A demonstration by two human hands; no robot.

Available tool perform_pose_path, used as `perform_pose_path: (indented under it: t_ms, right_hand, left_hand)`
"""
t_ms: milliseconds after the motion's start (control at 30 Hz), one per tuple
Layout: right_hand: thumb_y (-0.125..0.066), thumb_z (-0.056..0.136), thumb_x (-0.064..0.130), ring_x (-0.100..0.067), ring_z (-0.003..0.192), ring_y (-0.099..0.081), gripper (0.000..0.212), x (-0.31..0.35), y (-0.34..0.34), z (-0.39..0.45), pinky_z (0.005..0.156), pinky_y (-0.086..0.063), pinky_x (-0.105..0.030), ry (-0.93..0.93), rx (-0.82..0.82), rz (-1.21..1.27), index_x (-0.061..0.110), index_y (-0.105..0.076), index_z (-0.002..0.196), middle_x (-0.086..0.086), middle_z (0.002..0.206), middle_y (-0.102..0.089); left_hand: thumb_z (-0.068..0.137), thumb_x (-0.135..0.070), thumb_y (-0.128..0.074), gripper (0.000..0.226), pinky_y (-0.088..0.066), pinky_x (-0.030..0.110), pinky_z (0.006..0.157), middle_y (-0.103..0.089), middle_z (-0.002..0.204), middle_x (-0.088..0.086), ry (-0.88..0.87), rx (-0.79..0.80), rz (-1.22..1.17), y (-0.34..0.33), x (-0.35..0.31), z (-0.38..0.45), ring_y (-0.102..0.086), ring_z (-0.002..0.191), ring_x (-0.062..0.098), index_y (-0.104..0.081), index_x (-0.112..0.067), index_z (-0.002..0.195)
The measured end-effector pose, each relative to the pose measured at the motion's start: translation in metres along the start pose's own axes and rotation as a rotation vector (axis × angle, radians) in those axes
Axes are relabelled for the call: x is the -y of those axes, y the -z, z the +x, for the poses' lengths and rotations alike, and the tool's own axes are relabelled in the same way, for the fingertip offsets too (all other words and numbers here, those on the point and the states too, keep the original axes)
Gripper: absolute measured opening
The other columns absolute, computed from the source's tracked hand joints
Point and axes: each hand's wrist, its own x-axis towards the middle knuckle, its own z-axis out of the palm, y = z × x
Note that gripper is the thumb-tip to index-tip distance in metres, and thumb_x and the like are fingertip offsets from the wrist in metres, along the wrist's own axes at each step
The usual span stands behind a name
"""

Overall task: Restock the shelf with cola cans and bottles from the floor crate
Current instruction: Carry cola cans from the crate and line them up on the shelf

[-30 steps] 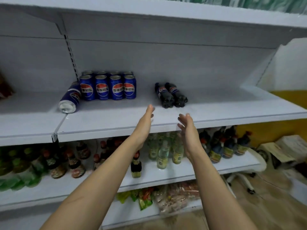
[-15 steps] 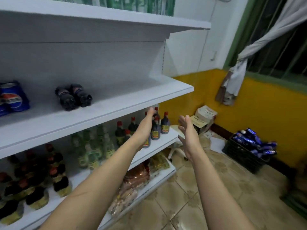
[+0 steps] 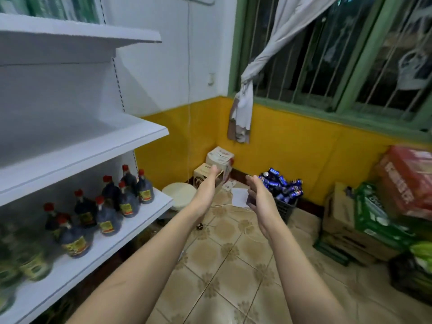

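Fig.: my two hands raised in front of me, w/ the floor crate (image 3: 285,208) as ref. point. My left hand (image 3: 207,191) is held out flat, fingers straight & together, holding nothing; it sits left of the crate, well apart from it. My right hand (image 3: 258,197) is likewise wide & relaxed, palm facing the left one, empty; in view it overlaps the crate's left edge, so part of the crate is hidden behind it.

Crate: dark plastic, on the tiled floor (image 3: 224,265) against the yellow wall (image 3: 292,146), heaped w/ blue cola cans (image 3: 279,183). Logos on the cans are blurred; no text readable.

Left of crate: white papers (image 3: 239,195) on the floor, two stacked cardboard boxes (image 3: 218,161) in the corner (red print on top box, not legible), a round white stool (image 3: 178,194). Further left: the white shelf (image 3: 77,150), its middle board bare in view; board below carries dark sauce bottles (image 3: 127,197) w/ red caps & yellow labels, print too small to read.

Right of crate: cardboard cartons (image 3: 341,218), a green shrink-wrapped pack (image 3: 374,213), a red pack (image 3: 406,178) w/ white characters, blurred.

Above crate: green-framed barred window (image 3: 327,54), knotted grey curtain (image 3: 254,73).
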Motion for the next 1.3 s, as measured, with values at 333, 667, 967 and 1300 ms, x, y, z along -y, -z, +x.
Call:
perform_pose_path:
  t_ms: [333, 667, 967, 1300]
  right_hand:
    - [-0.036, 0.104, 0.051, -0.014, 0.139, -0.041, 0.052, -0.019, 0.045, 0.120, 0.117, -0.031, -0.041, -0.048, -0.061, -0.028, 0.026, -0.046, 0.148, 0.007, 0.152, -0.045]
    - [-0.037, 0.102, 0.052, -0.010, 0.097, -0.061, 0.038, -0.029, 0.087, 0.265, 0.077, -0.044, -0.030, -0.175, -0.275, -0.077, 0.028, -0.063, 0.115, 0.004, 0.108, -0.067]
    - [-0.034, 0.101, 0.055, -0.011, 0.104, -0.063, 0.040, -0.055, 0.135, 0.370, 0.085, -0.046, -0.031, -0.246, -0.362, -0.097, 0.034, -0.067, 0.109, 0.008, 0.107, -0.071]
    - [-0.038, 0.092, 0.062, -0.014, 0.117, -0.058, 0.051, -0.099, 0.219, 0.514, 0.104, -0.045, -0.041, -0.284, -0.320, 0.015, 0.032, -0.061, 0.126, 0.005, 0.125, -0.064]
  left_hand:
    - [0.098, -0.070, -0.022, 0.067, -0.028, 0.040, 0.115, -0.049, 0.147, -0.001, 0.040, 0.122, 0.062, -0.072, 0.011, 0.137, -0.041, 0.136, 0.016, -0.047, -0.031, 0.145]
    - [0.107, -0.050, -0.020, 0.054, -0.035, 0.029, 0.088, -0.056, 0.128, 0.001, 0.083, 0.300, 0.041, -0.132, 0.017, 0.301, -0.052, 0.102, 0.009, -0.049, -0.021, 0.142]
    - [0.107, -0.048, -0.017, 0.044, -0.034, 0.015, 0.067, -0.058, 0.101, -0.012, 0.160, 0.413, 0.084, -0.193, 0.036, 0.415, -0.047, 0.082, -0.008, -0.052, -0.028, 0.125]
    - [0.108, -0.047, -0.020, 0.041, -0.043, 0.013, 0.077, -0.053, 0.136, -0.003, 0.215, 0.443, 0.089, -0.311, 0.055, 0.543, -0.052, 0.098, 0.002, -0.050, -0.029, 0.129]
